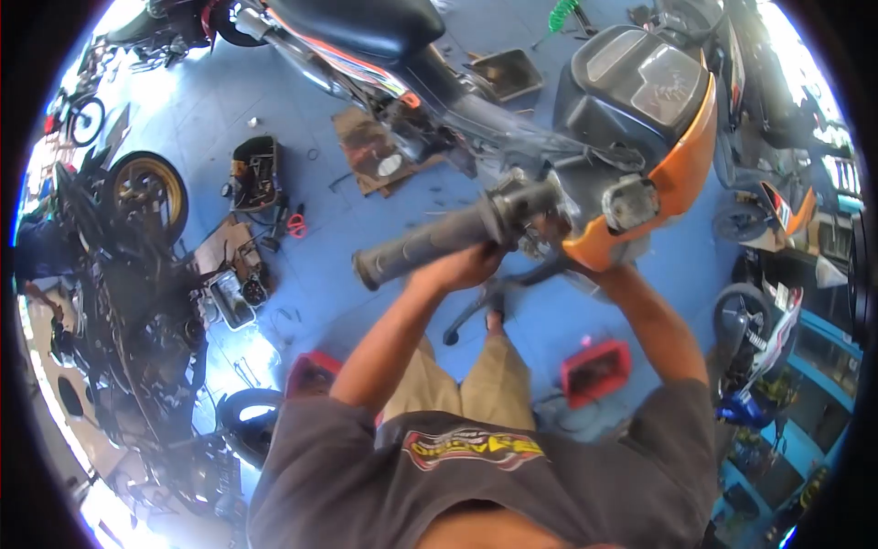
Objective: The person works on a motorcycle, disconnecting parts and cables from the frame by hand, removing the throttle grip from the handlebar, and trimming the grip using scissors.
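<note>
A motorcycle handlebar with a worn black rubber grip (430,240) crosses in front of me. My left hand (471,267) is just below the inner end of that grip, its fingers curled in behind the bar; what they hold is hidden. A dark lever (503,297) juts out under the hand. On the other side, my right hand (615,277) reaches beneath the lower edge of the orange front cover (686,156), and its fingers are out of sight. Between both hands are the metal parts around the handlebar clamp (540,233), partly shadowed.
The motorcycle's black seat (370,27) is at the top. A toolbox (256,174), red-handled scissors (296,222) and cardboard (366,151) lie on the blue floor. Red trays (594,372) stand near my legs. Another motorcycle (128,293) fills the left side; more are at right.
</note>
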Demonstrator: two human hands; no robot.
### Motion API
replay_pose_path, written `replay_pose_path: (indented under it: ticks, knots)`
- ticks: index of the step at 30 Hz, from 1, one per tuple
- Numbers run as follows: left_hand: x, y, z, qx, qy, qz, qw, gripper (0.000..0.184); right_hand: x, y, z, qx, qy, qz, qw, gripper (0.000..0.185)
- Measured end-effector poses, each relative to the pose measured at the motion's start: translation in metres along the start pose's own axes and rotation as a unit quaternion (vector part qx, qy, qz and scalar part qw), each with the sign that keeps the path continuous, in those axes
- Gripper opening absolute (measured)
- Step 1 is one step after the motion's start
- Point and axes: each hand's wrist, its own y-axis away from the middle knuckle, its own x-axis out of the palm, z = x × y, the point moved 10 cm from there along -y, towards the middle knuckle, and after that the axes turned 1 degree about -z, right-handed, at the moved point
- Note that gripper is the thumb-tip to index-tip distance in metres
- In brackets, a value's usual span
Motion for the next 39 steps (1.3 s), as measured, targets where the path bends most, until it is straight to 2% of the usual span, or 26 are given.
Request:
replay_pose_path:
  ticks: [2,3,4,6,7,9,10,12,13,14,16,17,18,20,22,23,24,26,28,29,31,32,34,37,38,39]
  knots:
    - [0.012,-0.001,0.018,0.022,0.151,0.082,0.985,0.046,-0.010,0.015,-0.011,0.005,0.004,-0.019,1.000,0.051]
    - [0.006,0.004,0.016,0.138,0.195,0.085,0.967,0.075,-0.006,0.022,-0.009,0.007,0.004,-0.030,1.000,0.050]
    - [-0.005,0.004,0.000,0.135,0.197,0.094,0.966,0.075,-0.007,0.026,-0.012,0.009,0.004,-0.041,0.999,0.050]
    - [-0.054,-0.010,-0.045,0.056,0.355,0.028,0.933,0.076,-0.005,0.026,-0.007,0.011,0.008,-0.068,0.998,0.049]
    - [-0.054,-0.011,-0.047,0.051,0.356,0.037,0.932,0.076,-0.006,0.030,-0.006,0.013,0.008,-0.080,0.997,0.049]
    - [-0.052,-0.014,-0.046,0.014,0.534,0.052,0.844,0.096,-0.003,0.025,-0.005,0.012,0.009,-0.109,0.994,0.048]
    - [-0.051,-0.014,-0.050,0.010,0.531,0.059,0.845,0.096,-0.004,0.031,-0.002,0.011,0.009,-0.124,0.992,0.047]
    - [-0.059,-0.012,-0.056,0.018,0.437,0.005,0.899,0.105,0.004,0.015,0.018,0.008,0.011,-0.156,0.988,0.047]
    - [-0.054,-0.011,-0.056,-0.026,0.405,0.012,0.914,0.099,0.006,0.010,0.020,0.004,0.015,-0.175,0.984,0.046]
    - [-0.050,-0.007,-0.061,-0.023,0.398,0.018,0.917,0.099,0.006,0.009,0.024,-0.001,0.020,-0.194,0.981,0.046]
    - [-0.048,0.001,-0.059,-0.039,0.275,0.002,0.961,0.085,0.006,0.001,0.030,-0.018,0.034,-0.238,0.970,0.045]
    - [-0.046,0.003,-0.055,-0.050,0.277,-0.012,0.959,0.079,0.006,-0.009,0.033,-0.023,0.044,-0.264,0.963,0.045]
    - [-0.048,0.000,-0.056,0.007,0.275,-0.030,0.961,0.074,0.003,-0.011,0.031,-0.025,0.057,-0.291,0.955,0.044]
    - [-0.044,0.001,-0.036,0.012,0.312,-0.034,0.949,0.069,-0.002,-0.008,0.035,-0.036,0.103,-0.347,0.932,0.043]
    - [-0.047,-0.014,-0.032,0.074,0.322,-0.028,0.943,0.070,-0.006,0.016,0.041,-0.051,0.149,-0.401,0.902,0.043]
    - [-0.052,-0.016,-0.027,0.105,0.339,-0.033,0.934,0.071,-0.015,0.024,0.065,-0.086,0.277,-0.466,0.836,0.038]
    - [-0.058,-0.017,-0.022,0.141,0.356,-0.042,0.923,0.072,-0.018,0.019,0.073,-0.088,0.291,-0.480,0.823,0.038]
    - [-0.062,-0.027,-0.026,0.276,0.425,0.050,0.860,0.067,-0.040,0.037,0.055,-0.112,-0.058,-0.606,0.786,0.024]
    - [-0.078,-0.032,-0.008,0.318,0.328,-0.128,0.880,0.065,-0.025,0.036,0.050,-0.155,-0.058,-0.625,0.763,0.018]
    - [-0.078,-0.033,-0.022,0.336,0.313,-0.132,0.879,0.065,-0.020,0.035,0.049,-0.188,-0.060,-0.637,0.745,0.012]
    - [-0.079,-0.025,-0.068,0.401,0.085,-0.149,0.900,0.047,-0.008,0.024,0.050,-0.222,-0.048,-0.648,0.727,0.011]
    - [-0.068,-0.020,-0.086,0.427,-0.025,-0.159,0.890,0.039,-0.005,0.023,0.048,-0.238,-0.034,-0.650,0.721,0.011]
    - [-0.063,-0.010,-0.091,0.472,-0.014,-0.169,0.865,0.036,0.001,0.022,0.046,-0.274,0.001,-0.649,0.710,0.011]
    - [-0.052,-0.020,-0.085,0.486,0.146,-0.005,0.862,0.035,0.004,0.019,0.045,-0.296,0.045,-0.643,0.704,0.013]
    - [-0.049,-0.015,-0.072,0.530,0.110,-0.059,0.839,0.038,0.010,0.019,0.048,-0.306,0.055,-0.640,0.703,0.013]
    - [-0.047,-0.028,-0.055,0.491,0.174,-0.065,0.851,0.042,0.014,0.018,0.052,-0.309,0.086,-0.623,0.714,0.012]
